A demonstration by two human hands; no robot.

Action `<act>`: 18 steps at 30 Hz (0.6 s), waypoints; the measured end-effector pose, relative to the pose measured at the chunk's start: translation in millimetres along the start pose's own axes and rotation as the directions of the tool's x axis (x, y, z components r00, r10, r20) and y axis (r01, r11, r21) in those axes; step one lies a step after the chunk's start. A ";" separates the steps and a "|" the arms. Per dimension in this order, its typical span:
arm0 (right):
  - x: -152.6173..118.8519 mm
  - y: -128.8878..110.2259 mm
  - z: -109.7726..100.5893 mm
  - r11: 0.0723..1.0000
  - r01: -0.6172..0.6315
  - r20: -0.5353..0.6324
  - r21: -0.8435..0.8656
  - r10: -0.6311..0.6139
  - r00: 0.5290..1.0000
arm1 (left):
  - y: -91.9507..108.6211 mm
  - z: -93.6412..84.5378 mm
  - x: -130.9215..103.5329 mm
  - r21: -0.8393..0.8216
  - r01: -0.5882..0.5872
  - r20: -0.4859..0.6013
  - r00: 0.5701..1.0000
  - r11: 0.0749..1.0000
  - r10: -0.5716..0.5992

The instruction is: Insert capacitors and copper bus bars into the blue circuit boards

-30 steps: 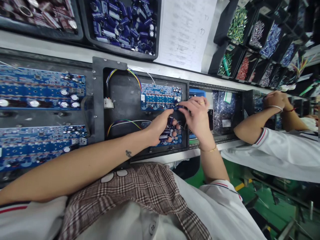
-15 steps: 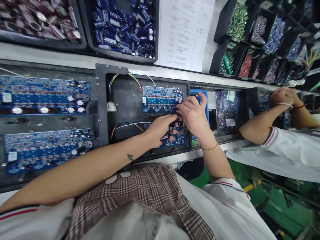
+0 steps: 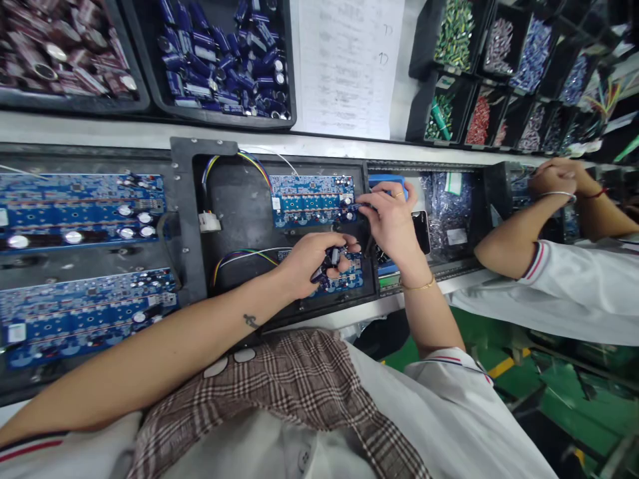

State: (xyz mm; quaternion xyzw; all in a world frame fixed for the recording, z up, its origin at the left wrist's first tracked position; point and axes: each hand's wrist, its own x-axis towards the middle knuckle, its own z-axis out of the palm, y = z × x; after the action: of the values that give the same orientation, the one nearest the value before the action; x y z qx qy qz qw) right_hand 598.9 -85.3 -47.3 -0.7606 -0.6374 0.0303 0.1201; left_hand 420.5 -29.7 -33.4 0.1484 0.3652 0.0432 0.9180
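My left hand [image 3: 304, 265] is curled around several dark capacitors [image 3: 327, 267], above the lower blue circuit board [image 3: 352, 283], which it partly hides. At the right end of the upper circuit board [image 3: 309, 206], my right hand [image 3: 392, 216] has its thumb and forefinger pinched on a small dark blue capacitor [image 3: 351, 211]. Whether that capacitor's leads are in the board I cannot tell. Both boards lie in a black tray frame [image 3: 239, 219], with coloured wires [image 3: 257, 159] running to a white connector [image 3: 210, 221].
Bins of blue capacitors [image 3: 219, 60] and brown capacitors [image 3: 64, 53] stand behind, beside a printed sheet [image 3: 347, 73]. Small-parts bins [image 3: 454, 40] are at the upper right. More circuit boards [image 3: 84, 206] lie left. A phone [image 3: 422, 233] lies right, near a co-worker's clasped hands [image 3: 556, 179].
My hands have moved apart. My right hand has gone from beside the left fingers to the upper board's right end with a capacitor. The camera view has shifted slightly.
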 end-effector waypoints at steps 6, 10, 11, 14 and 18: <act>4.9 -1.6 1.7 0.998 0.018 0.031 -0.053 -0.016 0.999 | 4.5 -0.1 -1.5 -0.034 0.044 0.037 0.998 0.998 -0.042; 4.0 -4.4 5.3 0.997 0.022 0.012 -0.075 -0.021 1.000 | 5.8 1.3 -2.6 0.043 0.045 0.068 0.997 0.998 -0.048; 3.5 -4.4 6.4 0.997 0.014 0.001 -0.071 -0.014 1.000 | 5.7 1.4 -2.6 0.060 0.043 0.072 0.996 0.997 -0.047; 1.6 -3.7 8.5 0.999 -0.011 -0.015 -0.038 0.010 1.000 | 3.9 0.6 -1.5 0.112 0.024 0.056 0.998 0.993 -0.030; 0.2 -3.8 8.6 0.999 -0.036 -0.009 -0.003 0.036 0.999 | 1.4 -0.6 0.0 0.130 0.012 -0.008 1.000 0.991 -0.011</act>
State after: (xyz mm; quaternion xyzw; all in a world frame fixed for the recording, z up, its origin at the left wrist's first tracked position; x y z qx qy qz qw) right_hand 593.6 -83.2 -54.7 -0.7723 -0.6230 0.0277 0.1211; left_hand 420.1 -28.2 -33.4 0.2056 0.3715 0.0144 0.9053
